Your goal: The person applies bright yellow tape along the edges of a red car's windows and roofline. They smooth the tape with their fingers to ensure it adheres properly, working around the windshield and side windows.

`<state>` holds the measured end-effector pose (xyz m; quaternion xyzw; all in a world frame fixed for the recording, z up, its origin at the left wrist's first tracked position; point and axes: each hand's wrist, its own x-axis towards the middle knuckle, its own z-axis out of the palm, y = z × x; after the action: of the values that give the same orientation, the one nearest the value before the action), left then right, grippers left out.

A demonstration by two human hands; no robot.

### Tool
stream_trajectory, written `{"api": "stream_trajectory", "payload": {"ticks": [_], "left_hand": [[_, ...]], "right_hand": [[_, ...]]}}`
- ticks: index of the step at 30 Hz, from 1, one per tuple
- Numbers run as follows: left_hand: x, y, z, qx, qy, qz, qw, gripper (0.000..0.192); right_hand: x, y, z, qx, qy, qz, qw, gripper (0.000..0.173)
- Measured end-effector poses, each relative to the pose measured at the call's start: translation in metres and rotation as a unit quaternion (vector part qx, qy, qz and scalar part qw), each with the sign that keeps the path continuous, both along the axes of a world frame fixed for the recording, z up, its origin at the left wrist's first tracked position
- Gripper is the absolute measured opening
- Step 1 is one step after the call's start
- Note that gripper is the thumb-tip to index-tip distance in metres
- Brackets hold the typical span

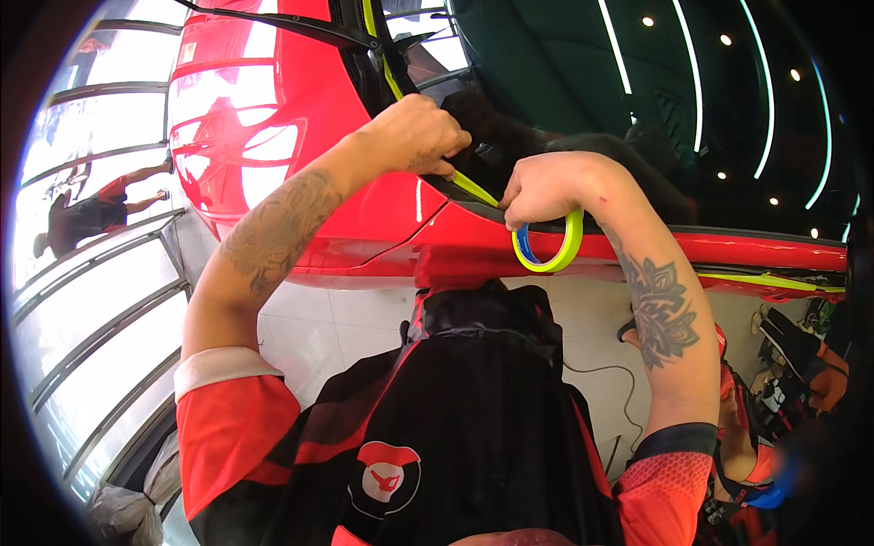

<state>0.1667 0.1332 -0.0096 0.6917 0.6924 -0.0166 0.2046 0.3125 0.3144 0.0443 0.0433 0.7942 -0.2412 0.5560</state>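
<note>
A roll of bright yellow-green masking tape [573, 247] with a blue inner core hangs from my right hand [550, 188], which grips it at the top. From there a taut tape strip [476, 190] runs to my left hand [418, 136] along the lower corner of a dark car windshield [580, 89]. The left thumb touches this strip; whether the curled fingers pinch or press it is hidden. Beyond the left hand, more tape [390, 78] follows the black cowl at the glass base. Below lies the glossy red hood and fender [328, 136].
A black wiper arm [307, 27] crosses the cowl. Yellow-green tape [765, 280] also runs along the car's side at right. One person [744, 423] is close behind at right; another [89, 215] stands beyond the glazed wall at left. A cable [614, 372] lies on the tiled floor.
</note>
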Motion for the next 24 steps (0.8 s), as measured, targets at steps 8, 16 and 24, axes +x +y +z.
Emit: {"api": "stream_trajectory", "payload": {"ticks": [8,16,24], "left_hand": [[0.043,-0.035,0.01,0.061,-0.221,0.049,0.972,0.032],[0.047,-0.032,0.017,0.053,-0.257,0.074,0.962,0.034],[0.053,-0.03,0.014,0.071,-0.237,0.07,0.966,0.049]], "right_hand": [[0.003,-0.003,0.01,0.022,-0.019,-0.005,1.0,0.048],[0.006,0.0,0.012,0.019,-0.011,0.036,0.999,0.05],[0.013,0.002,0.04,0.075,0.071,-0.003,0.995,0.035]]}}
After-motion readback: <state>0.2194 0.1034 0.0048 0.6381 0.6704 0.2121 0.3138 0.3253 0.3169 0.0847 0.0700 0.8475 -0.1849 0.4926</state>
